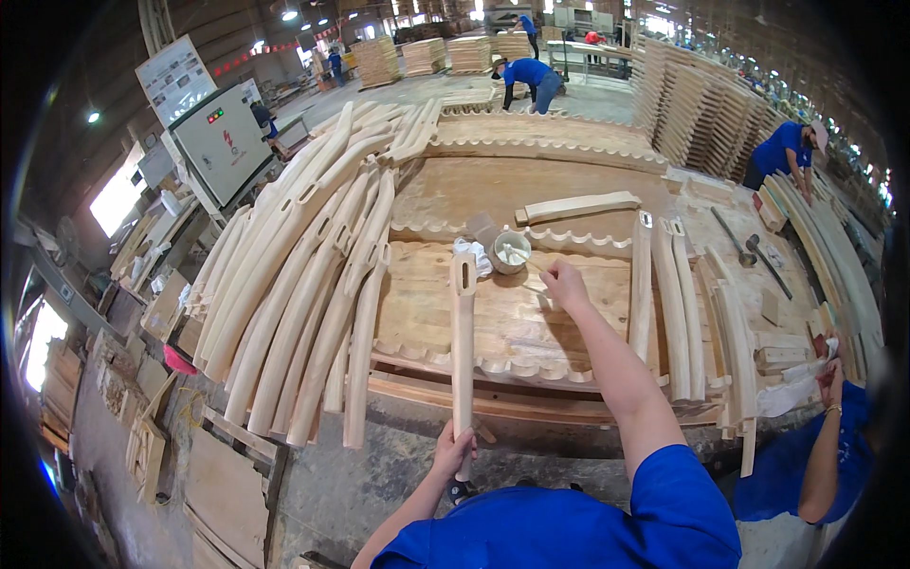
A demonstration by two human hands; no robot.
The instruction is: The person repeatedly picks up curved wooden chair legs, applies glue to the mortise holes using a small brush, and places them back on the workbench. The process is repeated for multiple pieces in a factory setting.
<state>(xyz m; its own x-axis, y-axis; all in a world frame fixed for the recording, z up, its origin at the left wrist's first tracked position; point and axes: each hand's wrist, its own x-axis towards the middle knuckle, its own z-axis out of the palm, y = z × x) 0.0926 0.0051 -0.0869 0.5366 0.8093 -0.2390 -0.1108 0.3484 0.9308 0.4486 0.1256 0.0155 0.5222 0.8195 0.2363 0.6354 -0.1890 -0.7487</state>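
My left hand [455,448] is closed around the lower end of a long pale wooden leg [463,346]. The leg stands up from my hand against the bench edge, and an oblong slot shows in its upper end. Over the bench, my right hand [566,286] is pinched around what looks like a thin pale stick, mostly hidden by the fingers. Just to its left is a pot [509,265] with white paste-like stuff inside. A crumpled white cloth [474,254] lies against the pot.
Many curved wooden legs [284,284] are heaped on the left. More legs [675,303] lie on the right, near a hammer [763,261]. Scalloped wooden strips [578,242] cross the bench. A co-worker's arm [823,446] reaches in at lower right; other people work farther back.
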